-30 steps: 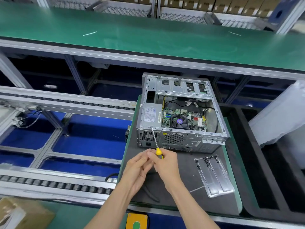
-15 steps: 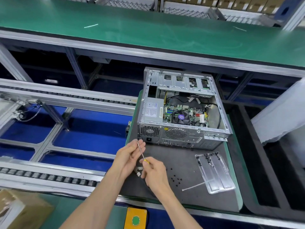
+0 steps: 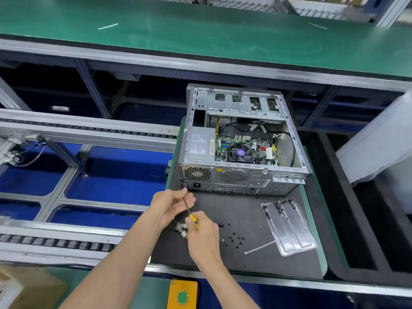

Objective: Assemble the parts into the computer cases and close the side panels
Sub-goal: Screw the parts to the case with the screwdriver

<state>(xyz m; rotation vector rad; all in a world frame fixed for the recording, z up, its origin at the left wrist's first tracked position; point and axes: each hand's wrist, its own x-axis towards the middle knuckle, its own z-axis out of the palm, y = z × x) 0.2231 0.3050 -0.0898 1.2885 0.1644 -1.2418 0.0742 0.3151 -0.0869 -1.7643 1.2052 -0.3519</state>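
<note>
An open grey computer case [image 3: 243, 179] lies on its side on a dark mat [image 3: 243, 210], motherboard, fan and power supply showing. My right hand [image 3: 204, 236] grips the yellow handle of a small screwdriver [image 3: 189, 211]. Its thin shaft points up into my left hand [image 3: 170, 206], whose fingertips pinch the tip just in front of the case's lower left corner. A white connector on a black cable [image 3: 181, 228] lies under my hands. Several small black screws [image 3: 234, 239] are scattered on the mat.
A clear plastic tray [image 3: 289, 228] with several screws lies at the right of the mat, a white cable tie [image 3: 259, 248] beside it. A roller conveyor [image 3: 66, 130] runs to the left. A yellow button box [image 3: 182, 294] sits at the near edge; white wrapped goods [image 3: 379, 139] stand right.
Both hands moved down and left, away from the case's rear panel. The screwdriver now tilts lower, its tip in my left fingers. The scattered screws came into sight.
</note>
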